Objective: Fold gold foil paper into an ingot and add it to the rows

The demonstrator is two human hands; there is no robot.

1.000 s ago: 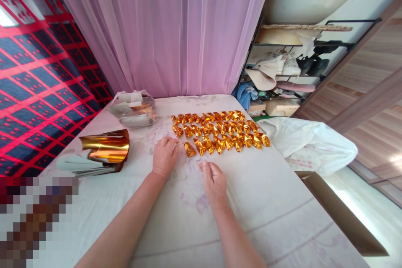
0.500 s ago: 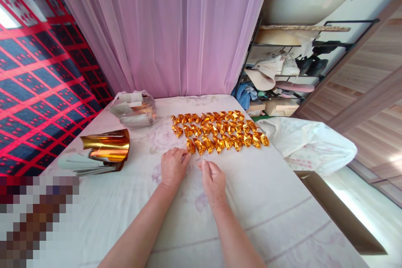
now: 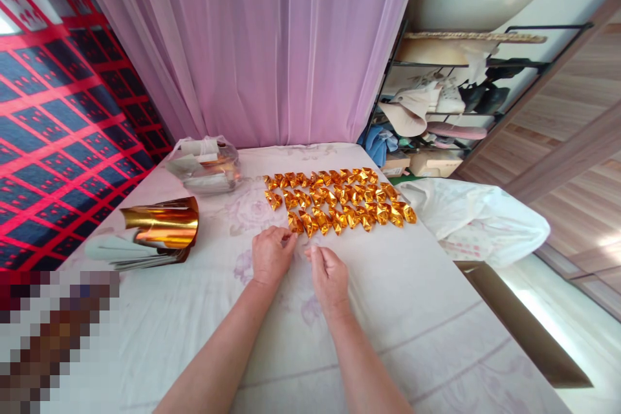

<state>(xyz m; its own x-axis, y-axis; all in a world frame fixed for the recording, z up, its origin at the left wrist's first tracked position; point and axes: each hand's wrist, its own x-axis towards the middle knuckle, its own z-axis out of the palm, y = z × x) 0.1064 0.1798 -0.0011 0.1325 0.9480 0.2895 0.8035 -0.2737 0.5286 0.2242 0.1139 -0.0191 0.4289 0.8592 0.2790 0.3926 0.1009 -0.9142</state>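
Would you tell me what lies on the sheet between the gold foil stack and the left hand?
In the head view, only bare white sheet lies between the gold foil stack and the left hand.

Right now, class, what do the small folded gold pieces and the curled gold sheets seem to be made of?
Folded gold pieces: probably thin metallic foil paper; sharp creases, glinting facets. Curled gold sheets: likely the same foil, unfolded; mirror-like shine, pale reverse side.

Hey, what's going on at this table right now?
A person sits at a cloth-covered table with rows of small folded gold foil pieces laid out ahead. The left hand touches the nearest gold piece at the front row's left end, and the right hand rests beside it, fingertips pinched, holding nothing visible. A curled stack of gold foil sheets and a clear plastic bag lie to the left.
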